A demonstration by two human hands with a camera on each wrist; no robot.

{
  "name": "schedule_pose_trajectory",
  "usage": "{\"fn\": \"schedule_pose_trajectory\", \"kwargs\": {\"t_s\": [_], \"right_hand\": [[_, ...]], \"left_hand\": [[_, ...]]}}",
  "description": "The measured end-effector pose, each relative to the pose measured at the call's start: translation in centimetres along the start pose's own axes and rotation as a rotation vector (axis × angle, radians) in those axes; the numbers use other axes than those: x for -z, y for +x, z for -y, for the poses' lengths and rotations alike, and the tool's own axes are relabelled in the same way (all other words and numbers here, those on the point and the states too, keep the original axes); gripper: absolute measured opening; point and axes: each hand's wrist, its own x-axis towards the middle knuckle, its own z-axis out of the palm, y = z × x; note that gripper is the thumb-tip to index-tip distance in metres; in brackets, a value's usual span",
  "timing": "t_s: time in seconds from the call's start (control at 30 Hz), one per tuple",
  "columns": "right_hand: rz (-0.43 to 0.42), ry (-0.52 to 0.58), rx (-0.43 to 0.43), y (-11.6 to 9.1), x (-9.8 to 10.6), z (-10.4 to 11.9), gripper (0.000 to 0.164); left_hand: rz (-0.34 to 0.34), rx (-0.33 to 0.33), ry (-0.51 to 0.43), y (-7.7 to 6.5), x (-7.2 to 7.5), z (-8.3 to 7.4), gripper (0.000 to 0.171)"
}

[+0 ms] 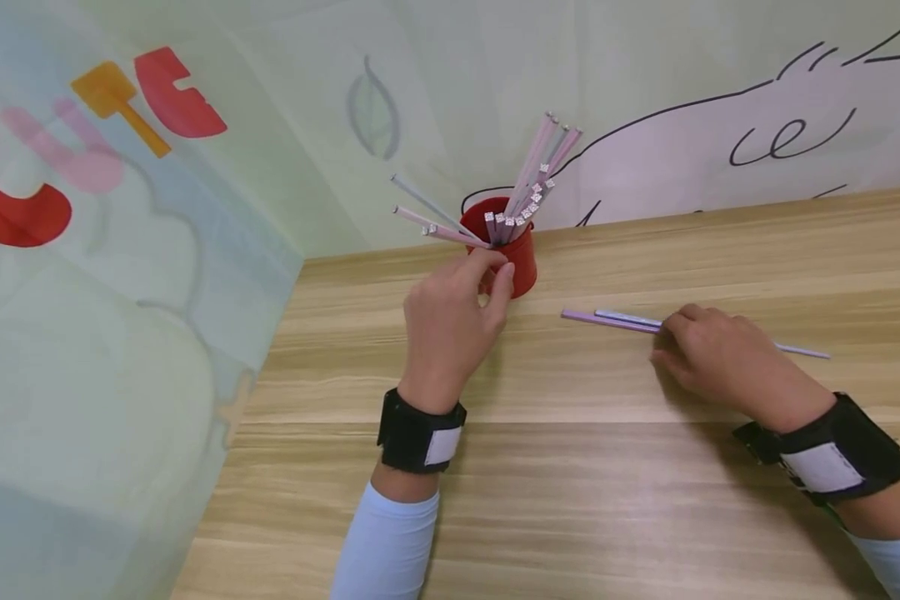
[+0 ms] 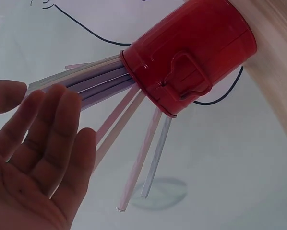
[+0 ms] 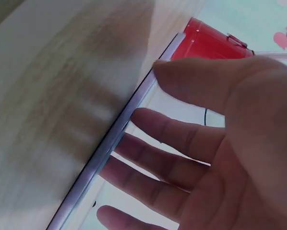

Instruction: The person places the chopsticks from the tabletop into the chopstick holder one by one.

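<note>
A small red bucket (image 1: 523, 268) stands by the wall and holds several slim pink, purple and grey sticks (image 1: 531, 162), some leaning left over its rim. My left hand (image 1: 450, 321) is in front of the bucket. In the left wrist view its loosely bent fingers (image 2: 62, 129) overlap the sticks, thumb apart and nothing visibly held. On the table to the right lie a purple stick (image 1: 607, 322) and a pale blue stick (image 1: 802, 352), side by side. Over them is my right hand (image 1: 727, 354), its spread fingertips right at the purple stick (image 3: 115, 129) in the right wrist view.
The wooden table (image 1: 570, 500) meets a printed cloth wall (image 1: 450, 50) along its back edge and another at the left. The bucket's thin dark handle (image 2: 230, 91) hangs out at its side. Both wrists wear black straps (image 1: 420, 433).
</note>
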Motion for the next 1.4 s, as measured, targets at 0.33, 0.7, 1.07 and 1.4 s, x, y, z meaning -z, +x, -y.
{"fn": "schedule_pose_trajectory", "kwargs": {"t_s": [0.33,0.7,1.07,1.4], "right_hand": [[-0.043,-0.013,0.012,-0.22,-0.45,-0.24,0.015],[0.069,0.007,-0.005,-0.23,-0.55,-0.10,0.011],[-0.023,0.084,0.051,-0.21,-0.50,0.11,0.009],[-0.103,0.120,0.131,0.18,-0.57,0.34,0.012]], "left_hand": [[0.044,-0.024,-0.002,-0.03,0.14,-0.30,0.019],[0.211,-0.023,0.045,-0.33,-0.46,-0.72,0.022],[0.224,-0.038,0.027,-0.32,-0.53,-0.84,0.021],[0.266,-0.032,0.033,-0.46,-0.47,-0.80,0.022]]}}
